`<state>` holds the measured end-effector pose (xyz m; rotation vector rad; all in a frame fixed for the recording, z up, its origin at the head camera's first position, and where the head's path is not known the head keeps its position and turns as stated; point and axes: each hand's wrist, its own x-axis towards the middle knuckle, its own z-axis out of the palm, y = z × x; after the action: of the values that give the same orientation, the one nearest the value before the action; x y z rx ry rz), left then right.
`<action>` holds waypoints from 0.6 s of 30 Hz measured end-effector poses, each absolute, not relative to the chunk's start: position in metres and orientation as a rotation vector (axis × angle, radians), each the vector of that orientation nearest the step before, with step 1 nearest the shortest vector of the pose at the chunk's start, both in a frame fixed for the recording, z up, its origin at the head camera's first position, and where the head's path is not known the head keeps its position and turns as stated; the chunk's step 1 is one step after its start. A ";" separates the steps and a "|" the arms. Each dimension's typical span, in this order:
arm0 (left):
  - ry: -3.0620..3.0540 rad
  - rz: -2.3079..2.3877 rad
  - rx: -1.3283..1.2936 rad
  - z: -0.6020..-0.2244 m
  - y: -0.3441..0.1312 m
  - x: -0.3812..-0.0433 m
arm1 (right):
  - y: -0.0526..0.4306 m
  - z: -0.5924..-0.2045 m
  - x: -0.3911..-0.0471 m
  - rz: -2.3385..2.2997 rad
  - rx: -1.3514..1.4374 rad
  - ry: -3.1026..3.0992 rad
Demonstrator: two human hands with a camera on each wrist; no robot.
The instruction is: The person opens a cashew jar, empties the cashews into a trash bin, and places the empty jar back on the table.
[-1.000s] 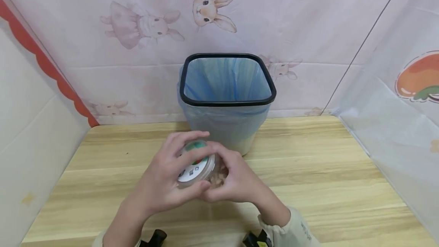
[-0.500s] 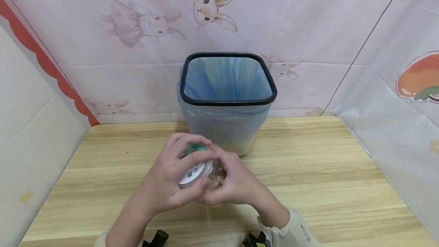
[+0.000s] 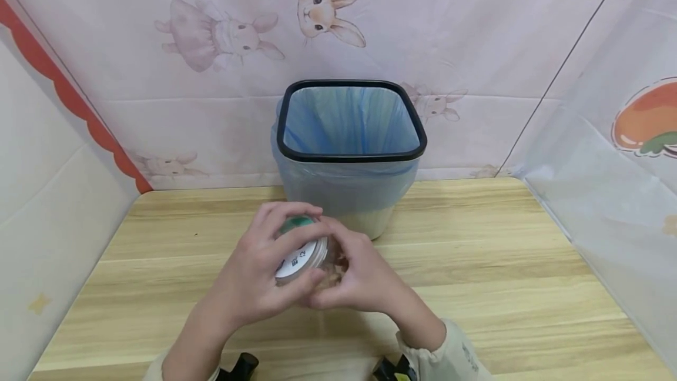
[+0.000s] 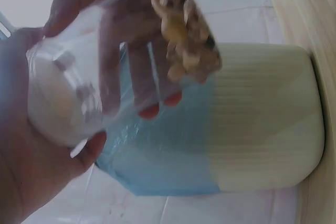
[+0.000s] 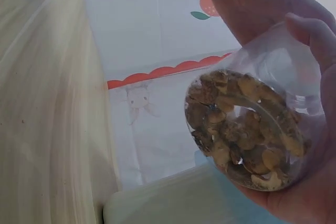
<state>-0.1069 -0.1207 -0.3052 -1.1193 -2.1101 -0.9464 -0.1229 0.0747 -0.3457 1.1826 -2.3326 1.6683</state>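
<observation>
Both hands are on a clear plastic jar (image 3: 334,268), held tilted above the table in front of the bin. My left hand (image 3: 261,269) grips its lid (image 3: 297,262), which bears a white and green label partly covered by the fingers. My right hand (image 3: 365,278) holds the jar's body from the right, thumb below and fingers above. Brown, irregular pieces (image 5: 244,129) lie gathered at the jar's bottom end; their kind is unclear. In the left wrist view the upper part of the jar (image 4: 68,87) looks see-through, with fingers visible behind it.
A cream bin (image 3: 370,216) with a black rim (image 3: 351,158) and a blue liner (image 3: 344,122) stands just beyond the hands, near the back wall. The wood-grain table (image 3: 502,287) is bounded by printed sheets at the back and sides. Black wrist devices (image 3: 243,366) show at the bottom.
The left fingers have shifted slightly over the lid, and less of its label shows than a second ago. The right hand keeps its hold on the jar. The bin stands where it was.
</observation>
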 end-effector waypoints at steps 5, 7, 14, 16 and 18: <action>-2.056 -0.975 -1.269 -0.303 -0.124 -0.108 | 0.079 -0.344 -0.126 1.807 1.308 -2.312; -2.036 -0.978 -1.297 -0.302 -0.124 -0.108 | 0.080 -0.343 -0.126 1.845 1.342 -2.309; -1.997 -0.971 -1.293 -0.300 -0.122 -0.107 | 0.078 -0.343 -0.126 1.851 1.361 -2.285; -1.992 -0.968 -1.285 -0.300 -0.121 -0.107 | 0.078 -0.344 -0.125 1.835 1.343 -2.290; -1.990 -0.967 -1.272 -0.301 -0.120 -0.106 | 0.077 -0.344 -0.124 1.809 1.314 -2.300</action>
<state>-0.1065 -0.1201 -0.3009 -1.2719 -1.9904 -0.9665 -0.1241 0.0768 -0.3439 1.3141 -2.3000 1.8087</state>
